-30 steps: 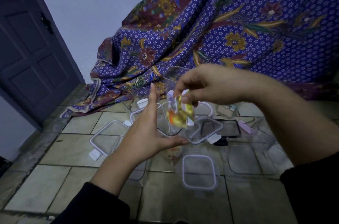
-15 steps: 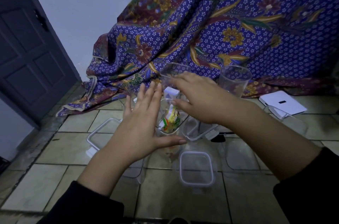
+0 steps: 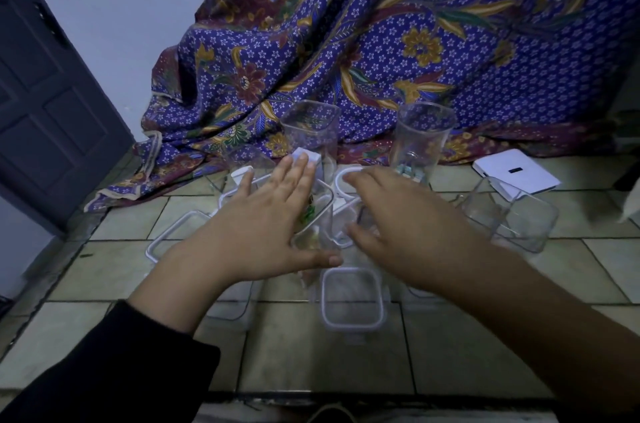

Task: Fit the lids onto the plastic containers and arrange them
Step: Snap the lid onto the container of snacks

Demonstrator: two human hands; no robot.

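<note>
A tall clear container (image 3: 320, 214) with a colourful packet inside stands at the centre of the tiled floor. My left hand (image 3: 263, 228) lies flat against its left side, thumb across its front, fingertips touching a white lid clip (image 3: 306, 157). My right hand (image 3: 398, 225) hovers just right of it, fingers spread and holding nothing, over loose clear lids (image 3: 346, 180). A small container with its white-rimmed lid (image 3: 351, 298) on sits nearest me.
Behind stand a tall square container (image 3: 311, 131) and a tall round one (image 3: 424, 142). A clear tub (image 3: 512, 218) and a white flat lid (image 3: 516, 174) are at the right, a lid (image 3: 173, 235) at the left. Patterned cloth (image 3: 381, 41) drapes behind; a dark door (image 3: 52, 93) is left.
My right hand put the colourful packet into the container and drew back to the right, empty. The container and my left hand moved lower.
</note>
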